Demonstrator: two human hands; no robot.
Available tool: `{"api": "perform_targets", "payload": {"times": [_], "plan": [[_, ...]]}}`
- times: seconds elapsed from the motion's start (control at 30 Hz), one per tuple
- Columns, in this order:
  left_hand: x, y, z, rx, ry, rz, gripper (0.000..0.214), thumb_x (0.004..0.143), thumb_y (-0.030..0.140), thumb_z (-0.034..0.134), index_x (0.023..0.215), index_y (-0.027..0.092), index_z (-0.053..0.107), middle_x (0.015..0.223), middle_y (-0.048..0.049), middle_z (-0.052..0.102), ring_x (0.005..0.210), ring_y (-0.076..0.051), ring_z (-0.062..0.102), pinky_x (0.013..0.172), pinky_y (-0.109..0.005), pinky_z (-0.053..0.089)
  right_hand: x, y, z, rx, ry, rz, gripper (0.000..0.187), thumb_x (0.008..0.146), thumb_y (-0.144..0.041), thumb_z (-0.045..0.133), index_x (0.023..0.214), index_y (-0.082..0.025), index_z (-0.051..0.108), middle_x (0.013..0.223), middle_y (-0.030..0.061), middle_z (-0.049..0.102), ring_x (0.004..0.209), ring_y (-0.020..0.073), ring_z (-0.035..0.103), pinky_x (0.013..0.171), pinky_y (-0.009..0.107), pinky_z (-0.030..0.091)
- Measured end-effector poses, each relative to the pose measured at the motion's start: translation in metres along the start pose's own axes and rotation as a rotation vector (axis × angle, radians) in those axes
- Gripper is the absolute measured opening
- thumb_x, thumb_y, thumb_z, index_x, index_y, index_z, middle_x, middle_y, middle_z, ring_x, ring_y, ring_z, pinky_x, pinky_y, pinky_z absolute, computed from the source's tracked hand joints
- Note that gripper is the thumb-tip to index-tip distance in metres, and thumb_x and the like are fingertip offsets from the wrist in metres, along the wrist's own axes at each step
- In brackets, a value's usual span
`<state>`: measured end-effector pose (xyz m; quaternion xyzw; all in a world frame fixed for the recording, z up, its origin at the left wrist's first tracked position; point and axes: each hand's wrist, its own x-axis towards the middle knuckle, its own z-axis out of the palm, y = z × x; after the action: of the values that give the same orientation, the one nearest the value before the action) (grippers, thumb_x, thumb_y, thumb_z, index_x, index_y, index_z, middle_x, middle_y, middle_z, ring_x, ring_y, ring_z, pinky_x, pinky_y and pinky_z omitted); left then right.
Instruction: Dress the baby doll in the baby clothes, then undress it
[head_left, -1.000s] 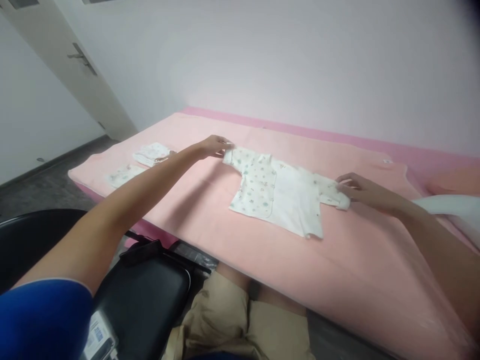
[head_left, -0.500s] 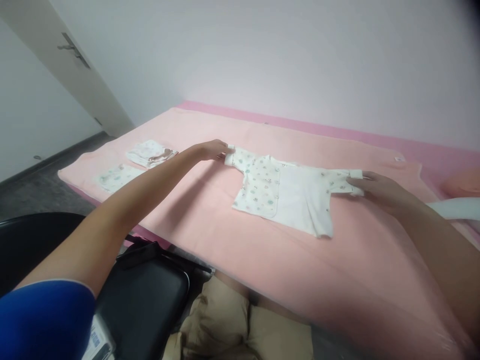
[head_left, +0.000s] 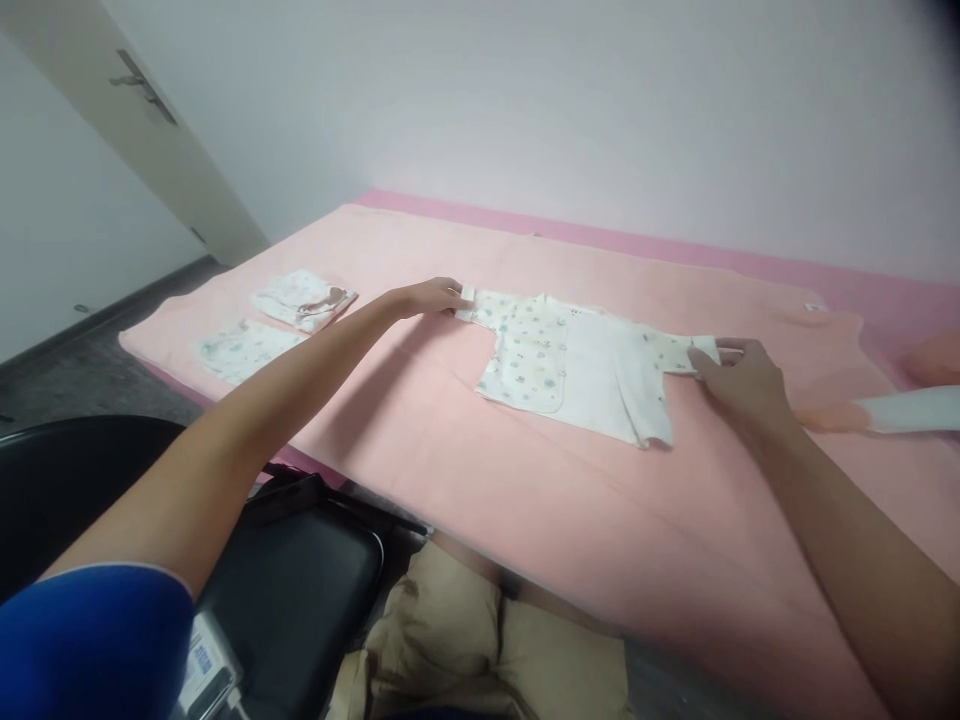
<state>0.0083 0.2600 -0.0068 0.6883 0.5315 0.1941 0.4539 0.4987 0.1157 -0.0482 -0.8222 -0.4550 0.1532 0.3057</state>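
A small white baby shirt [head_left: 592, 375] lies spread out on the pink table cover, its left front printed with little green and brown figures. My left hand [head_left: 436, 296] is closed on the cuff of the sleeve at the left. At the opposite end, my right hand [head_left: 742, 380] pinches the other sleeve's cuff between thumb and fingers. Both sleeves are stretched outward, and a few creases run down the shirt's right side. Beyond my left forearm lie a folded printed baby garment [head_left: 300, 297] and another flat printed garment [head_left: 244, 350], partly covered by the arm.
The pink cover [head_left: 465, 440] spreads over a table against a white wall. At the right edge lies a white-sleeved, limb-like thing [head_left: 907, 410] with a peach-coloured end. A black chair [head_left: 300, 580] stands at the near left, with a white device [head_left: 206, 665] by it.
My right hand has turned and shifted slightly, showing its thumb on the cuff. The shirt sits a little further right and up in view. Both hands keep their hold.
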Motion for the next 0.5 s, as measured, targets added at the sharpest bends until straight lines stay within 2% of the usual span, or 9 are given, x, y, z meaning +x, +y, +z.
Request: {"api": "perform_targets", "payload": {"times": [0.2, 0.27, 0.3, 0.37, 0.43, 0.5], "plan": [[0.000, 0.001, 0.000, 0.013, -0.047, 0.057, 0.031, 0.077, 0.041, 0.082, 0.096, 0.017, 0.077, 0.091, -0.0090, 0.071, 0.090, -0.023, 0.066, 0.088, -0.039, 0.052, -0.002, 0.005, 0.001, 0.086, 0.030, -0.021, 0.062, 0.084, -0.044, 0.077, 0.139, -0.026, 0.056, 0.126, 0.0126, 0.074, 0.110, 0.0288, 0.068, 0.094, 0.044, 0.051], [0.000, 0.002, 0.003, 0.043, -0.036, 0.055, 0.032, 0.082, 0.042, 0.077, 0.100, 0.016, 0.076, 0.096, -0.0112, 0.072, 0.093, -0.024, 0.066, 0.089, -0.040, 0.053, -0.001, 0.009, 0.003, 0.059, 0.051, -0.083, 0.063, 0.085, -0.043, 0.076, 0.142, -0.026, 0.055, 0.118, 0.0117, 0.075, 0.104, 0.0280, 0.068, 0.092, 0.043, 0.050], [-0.001, 0.003, 0.007, 0.099, 0.017, 0.045, 0.035, 0.084, 0.042, 0.075, 0.107, 0.015, 0.074, 0.100, -0.0127, 0.073, 0.095, -0.025, 0.067, 0.090, -0.041, 0.054, -0.001, 0.011, 0.005, 0.017, 0.084, -0.148, 0.062, 0.086, -0.042, 0.074, 0.142, -0.025, 0.055, 0.114, 0.0117, 0.075, 0.104, 0.0284, 0.068, 0.093, 0.043, 0.050], [-0.003, 0.005, 0.021, 0.263, 0.213, 0.039, 0.049, 0.086, 0.041, 0.071, 0.126, 0.013, 0.067, 0.118, -0.0173, 0.071, 0.110, -0.031, 0.065, 0.097, -0.045, 0.053, 0.000, 0.014, 0.010, -0.098, 0.184, -0.345, 0.057, 0.089, -0.042, 0.069, 0.142, -0.023, 0.058, 0.118, 0.0139, 0.072, 0.114, 0.0307, 0.063, 0.102, 0.045, 0.047], [-0.008, 0.007, 0.042, 0.426, 0.420, 0.099, 0.063, 0.090, 0.043, 0.065, 0.144, 0.013, 0.055, 0.145, -0.0205, 0.058, 0.134, -0.035, 0.053, 0.112, -0.051, 0.045, 0.002, 0.017, 0.016, -0.208, 0.272, -0.552, 0.054, 0.095, -0.045, 0.061, 0.143, -0.021, 0.059, 0.136, 0.0174, 0.064, 0.135, 0.0325, 0.051, 0.115, 0.047, 0.038], [-0.013, 0.008, 0.066, 0.544, 0.502, 0.193, 0.065, 0.098, 0.047, 0.051, 0.155, 0.015, 0.045, 0.164, -0.0171, 0.041, 0.152, -0.034, 0.034, 0.125, -0.052, 0.030, 0.006, 0.020, 0.021, -0.321, 0.222, -0.665, 0.057, 0.102, -0.050, 0.047, 0.150, -0.020, 0.054, 0.156, 0.0169, 0.052, 0.149, 0.0309, 0.038, 0.123, 0.046, 0.030]]}}
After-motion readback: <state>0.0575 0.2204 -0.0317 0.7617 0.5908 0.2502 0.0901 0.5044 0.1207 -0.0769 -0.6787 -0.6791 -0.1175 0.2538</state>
